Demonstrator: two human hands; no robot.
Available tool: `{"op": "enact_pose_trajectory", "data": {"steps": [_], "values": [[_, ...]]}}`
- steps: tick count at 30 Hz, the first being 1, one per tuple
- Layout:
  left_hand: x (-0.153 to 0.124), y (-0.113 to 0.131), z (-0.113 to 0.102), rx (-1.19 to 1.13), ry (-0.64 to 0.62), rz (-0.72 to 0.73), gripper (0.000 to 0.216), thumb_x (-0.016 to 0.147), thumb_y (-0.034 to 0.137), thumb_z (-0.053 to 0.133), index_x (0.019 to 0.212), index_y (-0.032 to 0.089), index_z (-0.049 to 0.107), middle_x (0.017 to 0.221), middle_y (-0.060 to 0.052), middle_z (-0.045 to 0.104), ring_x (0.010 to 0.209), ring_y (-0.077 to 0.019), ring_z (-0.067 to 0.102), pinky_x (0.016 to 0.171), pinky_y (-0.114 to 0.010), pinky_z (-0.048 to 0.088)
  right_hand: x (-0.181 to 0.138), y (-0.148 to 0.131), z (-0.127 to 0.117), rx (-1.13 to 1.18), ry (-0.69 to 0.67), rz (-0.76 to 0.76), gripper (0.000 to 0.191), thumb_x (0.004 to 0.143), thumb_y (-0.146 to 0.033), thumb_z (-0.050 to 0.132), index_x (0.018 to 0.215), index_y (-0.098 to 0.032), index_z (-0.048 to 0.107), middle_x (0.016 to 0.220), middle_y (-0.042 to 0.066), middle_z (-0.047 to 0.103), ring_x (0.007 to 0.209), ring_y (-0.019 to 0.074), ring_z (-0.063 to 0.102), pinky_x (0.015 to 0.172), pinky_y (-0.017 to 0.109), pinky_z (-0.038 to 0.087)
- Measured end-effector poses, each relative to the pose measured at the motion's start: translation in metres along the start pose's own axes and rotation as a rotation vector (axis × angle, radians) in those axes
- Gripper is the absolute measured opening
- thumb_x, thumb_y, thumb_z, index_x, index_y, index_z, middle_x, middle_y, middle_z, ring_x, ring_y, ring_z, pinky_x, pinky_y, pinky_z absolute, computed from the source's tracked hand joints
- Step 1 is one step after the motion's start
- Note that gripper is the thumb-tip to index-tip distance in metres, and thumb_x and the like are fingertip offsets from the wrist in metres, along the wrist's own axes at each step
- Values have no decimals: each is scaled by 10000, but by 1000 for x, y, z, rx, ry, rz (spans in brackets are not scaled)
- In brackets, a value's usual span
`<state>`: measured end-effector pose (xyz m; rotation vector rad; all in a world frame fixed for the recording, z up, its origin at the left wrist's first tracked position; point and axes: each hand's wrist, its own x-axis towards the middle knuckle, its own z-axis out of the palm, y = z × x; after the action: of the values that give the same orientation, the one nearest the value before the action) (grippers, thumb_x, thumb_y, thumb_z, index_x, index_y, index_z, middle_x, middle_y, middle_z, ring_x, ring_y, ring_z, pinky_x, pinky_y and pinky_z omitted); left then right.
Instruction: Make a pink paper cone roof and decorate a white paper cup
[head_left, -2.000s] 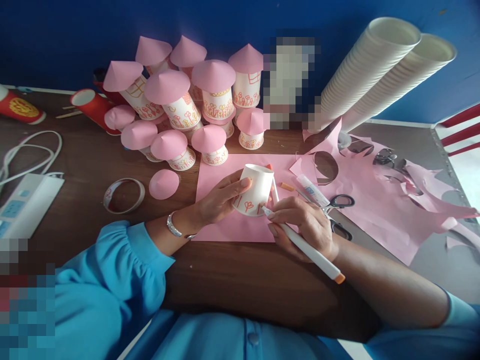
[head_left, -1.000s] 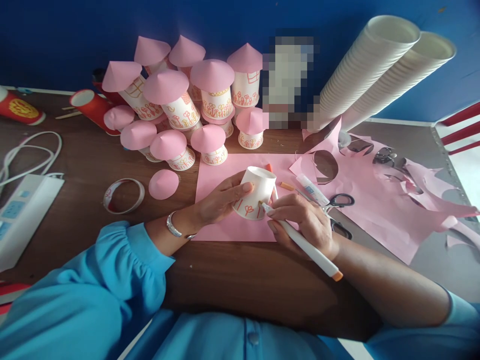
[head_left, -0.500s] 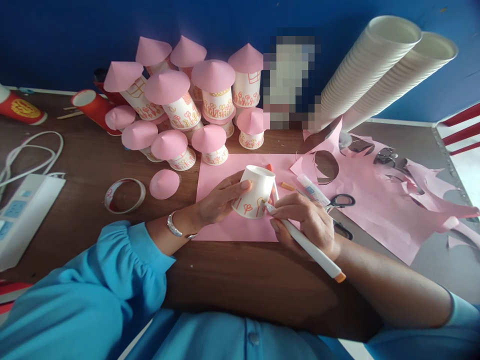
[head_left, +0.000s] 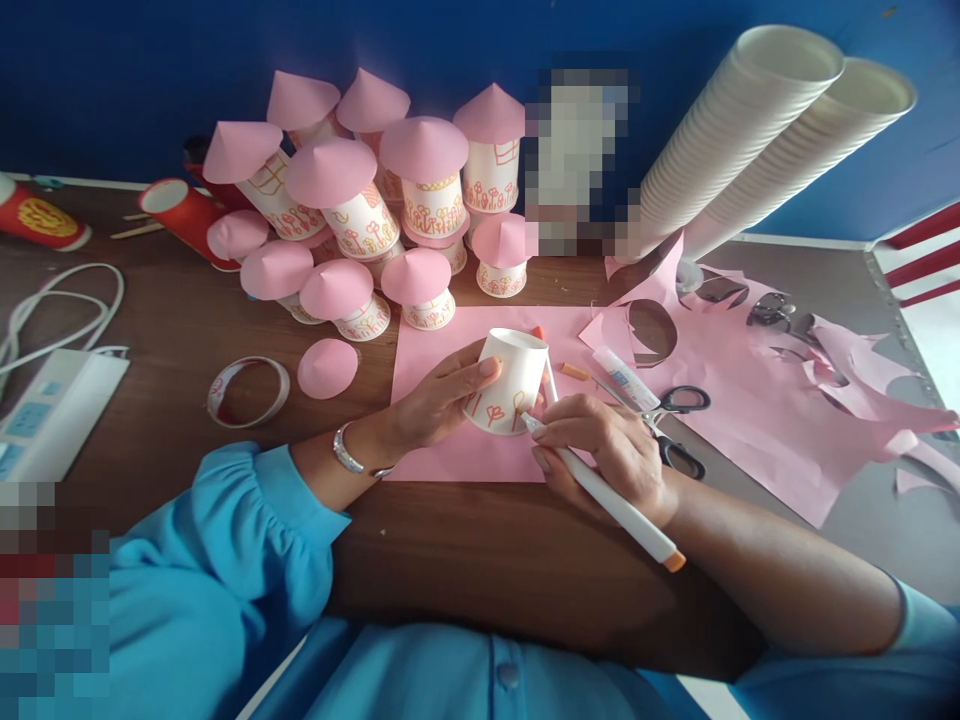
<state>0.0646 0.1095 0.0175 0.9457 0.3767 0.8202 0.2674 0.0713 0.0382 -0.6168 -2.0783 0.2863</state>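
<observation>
My left hand point(head_left: 439, 400) grips a white paper cup point(head_left: 508, 380), tilted with its base toward the wall, over a pink paper sheet point(head_left: 450, 455). Small red and orange flower drawings line the cup near its rim. My right hand point(head_left: 604, 450) pinches a white marker with an orange end cap point(head_left: 619, 510); its tip touches the cup's lower right side. Another marker point(head_left: 546, 365) lies just behind the cup, partly hidden.
Several decorated cups with pink cone tops point(head_left: 375, 210) crowd the back. Two long stacks of white cups point(head_left: 742, 130) lean at the right. Scissors point(head_left: 675, 420), a glue stick point(head_left: 624, 378), pink scraps point(head_left: 787, 400), a tape ring point(head_left: 247, 390), a loose cone point(head_left: 328, 367) and a power strip point(head_left: 45, 410) lie around.
The marker tip has shifted slightly along the cup's lower edge and an orange flower mark has appeared there. The left hand keeps the cup nearly still.
</observation>
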Motion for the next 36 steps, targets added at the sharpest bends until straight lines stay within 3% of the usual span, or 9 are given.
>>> {"op": "enact_pose_trajectory", "data": {"steps": [6,19,29,36], "values": [[0,2,1,-40,18,-2,384,988,486,619,1116,141,728,951,-114,760,823,-195,719,766,-302,578,-1,2,0,-26,30,4,221,899,-55,624,1055,-207,588,756,13,693,649,164,707,562,270,585],[-1,-5,-7,-30,32,-14,491,977,538,611,1287,164,682,1130,-163,758,929,-265,755,786,-362,599,3,2,0,-55,69,42,250,866,-30,612,1026,-220,585,735,2,681,617,160,681,551,262,573],[-1,0,0,12,72,-15,429,962,540,629,1107,152,739,993,-114,757,925,-236,724,797,-332,585,-1,-1,1,-28,25,42,247,881,-58,614,1060,-225,577,764,-10,667,633,152,686,540,250,558],[-1,1,1,8,35,-39,447,963,556,606,1138,163,728,940,-93,748,972,-264,726,786,-343,578,-1,-4,1,-19,18,25,194,894,-47,613,1015,-195,580,757,4,654,666,151,707,563,241,573]]}}
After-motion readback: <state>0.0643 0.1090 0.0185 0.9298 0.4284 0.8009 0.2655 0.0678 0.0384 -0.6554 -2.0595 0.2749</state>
